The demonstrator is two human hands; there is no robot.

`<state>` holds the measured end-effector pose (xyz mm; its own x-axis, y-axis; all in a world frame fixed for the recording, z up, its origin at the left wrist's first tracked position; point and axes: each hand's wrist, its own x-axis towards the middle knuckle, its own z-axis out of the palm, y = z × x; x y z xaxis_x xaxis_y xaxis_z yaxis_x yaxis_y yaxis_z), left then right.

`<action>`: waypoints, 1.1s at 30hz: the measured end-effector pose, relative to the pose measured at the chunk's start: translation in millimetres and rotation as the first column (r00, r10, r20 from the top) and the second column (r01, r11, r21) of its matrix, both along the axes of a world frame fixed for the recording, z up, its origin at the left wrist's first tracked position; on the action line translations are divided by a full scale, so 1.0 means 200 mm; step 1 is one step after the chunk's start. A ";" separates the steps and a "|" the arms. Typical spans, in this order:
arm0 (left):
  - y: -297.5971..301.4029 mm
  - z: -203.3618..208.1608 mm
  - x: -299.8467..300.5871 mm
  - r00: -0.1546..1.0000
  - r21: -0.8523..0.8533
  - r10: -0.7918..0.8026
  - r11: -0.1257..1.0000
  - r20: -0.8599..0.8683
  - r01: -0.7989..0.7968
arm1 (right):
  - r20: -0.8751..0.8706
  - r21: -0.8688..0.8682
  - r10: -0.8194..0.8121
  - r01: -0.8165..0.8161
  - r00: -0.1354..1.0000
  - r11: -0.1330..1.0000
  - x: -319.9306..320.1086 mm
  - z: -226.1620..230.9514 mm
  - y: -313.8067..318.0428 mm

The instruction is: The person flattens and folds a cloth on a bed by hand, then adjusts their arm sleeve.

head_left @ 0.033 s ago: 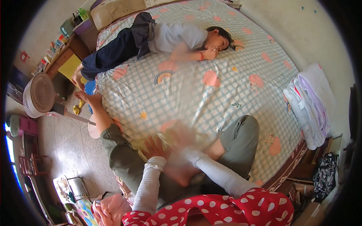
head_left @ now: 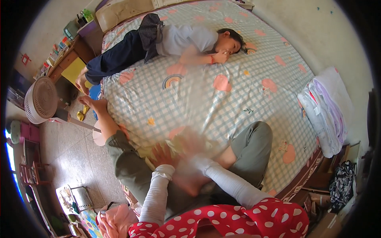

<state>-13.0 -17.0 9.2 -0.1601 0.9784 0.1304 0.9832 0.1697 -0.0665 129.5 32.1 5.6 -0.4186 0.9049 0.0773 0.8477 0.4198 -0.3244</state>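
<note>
My left hand (head_left: 162,155) lies with its fingers spread on a pale yellow piece of cloth or paper (head_left: 146,152), in front of my crossed legs on the bed. Beside it, my right hand (head_left: 193,146) reaches over the same pale piece. A hazy smear in the picture blurs its fingers, so whether it grips anything is unclear. Both forearms wear white sleeves (head_left: 155,194). Under the hands is a checked bed sheet (head_left: 214,105) printed with pink shapes and rainbows.
Across the far side of the bed lies a person (head_left: 178,39) in a white top and dark trousers. Folded bedding (head_left: 325,111) stands at the right edge by the wall. A fan (head_left: 41,99) stands off the bed's left side, near a cluttered desk (head_left: 65,61).
</note>
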 end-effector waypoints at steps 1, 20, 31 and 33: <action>-0.01 0.01 0.00 1.000 0.009 0.006 1.000 -0.007 -0.006 | -0.007 0.009 0.006 -0.006 1.000 1.000 -0.01 -0.02 0.00; 0.00 0.00 -0.05 0.981 -0.186 0.019 0.982 0.194 0.018 | -0.256 0.137 0.039 -0.003 0.966 0.991 -0.07 -0.30 0.07; 0.02 0.05 0.00 0.995 -0.224 0.034 0.974 0.099 -0.011 | -0.751 0.650 0.525 -0.306 -0.400 0.696 0.40 1.49 -0.27; -0.03 0.03 -0.06 0.994 -0.202 0.055 0.979 0.093 -0.035 | -0.846 0.505 0.323 -0.447 -0.423 0.738 0.38 1.69 -0.42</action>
